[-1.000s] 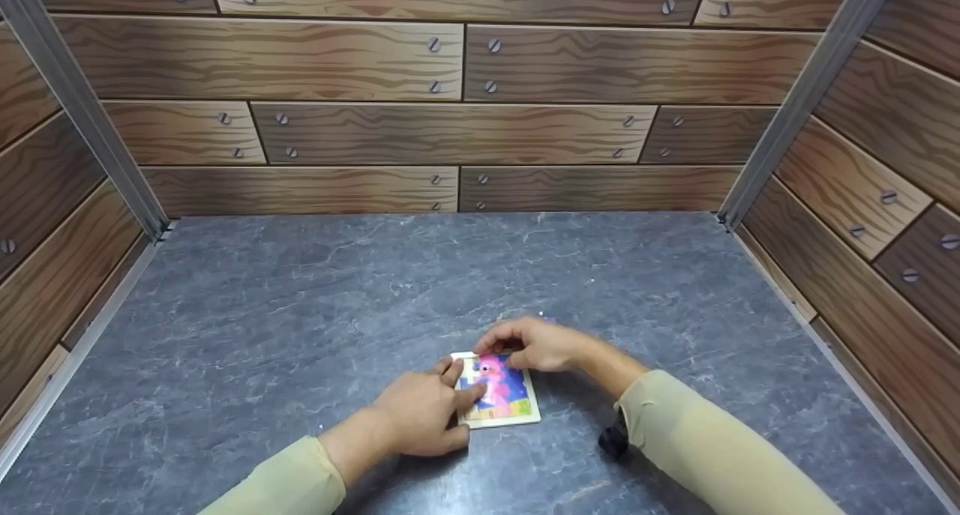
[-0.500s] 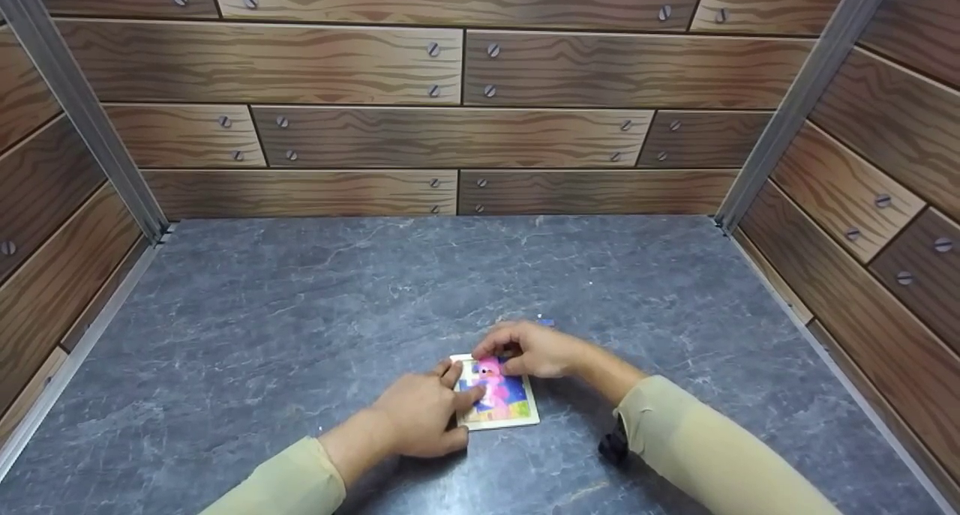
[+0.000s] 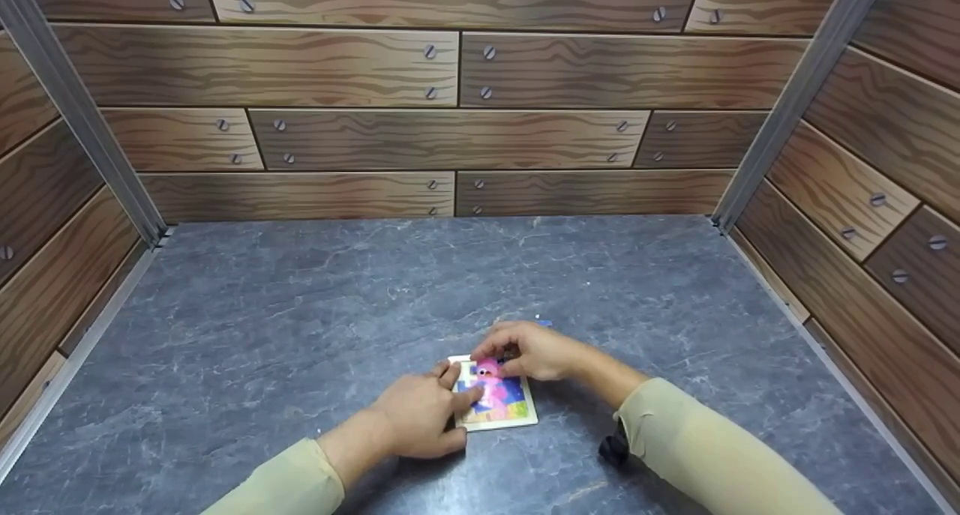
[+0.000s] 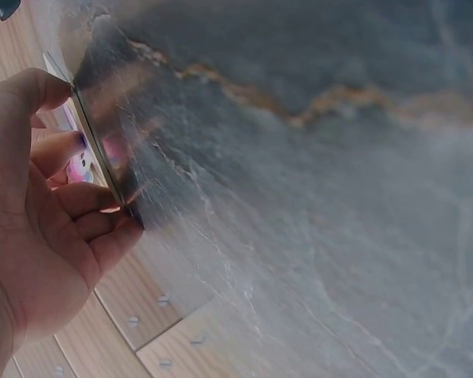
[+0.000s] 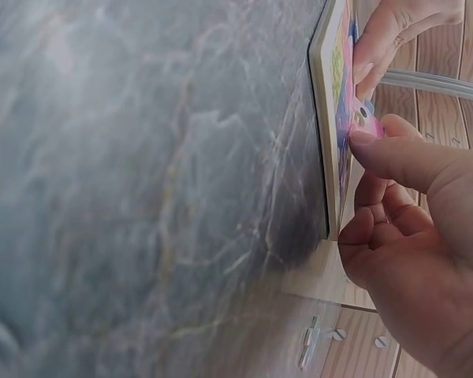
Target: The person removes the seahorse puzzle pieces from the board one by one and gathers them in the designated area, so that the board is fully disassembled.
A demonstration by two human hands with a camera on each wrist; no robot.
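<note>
A small framed jigsaw puzzle (image 3: pixel 531 416) with a pink cartoon figure lies flat on the grey marbled table. My left hand (image 3: pixel 421 414) holds the frame along its left side, thumb at the near corner and fingers by the far left edge. Its index finger presses on the picture. My right hand (image 3: pixel 536 352) is over the far part of the puzzle. In the right wrist view, its thumb and index finger pinch a pink puzzle piece (image 5: pixel 364 116) with an eye printed on it, tilted up from the picture. The piece's far side is hidden by the fingers.
A blue puzzle piece (image 3: pixel 545 322) lies on the table just behind my right hand. A black device (image 3: pixel 613 449) sits under the right sleeve. Wood-patterned walls (image 3: pixel 352 136) with metal corner posts enclose the table at the back and sides.
Both hands stay at the puzzle almost unmoved. The right thumb has shifted slightly left over the pink piece. The head view has tilted a little.
</note>
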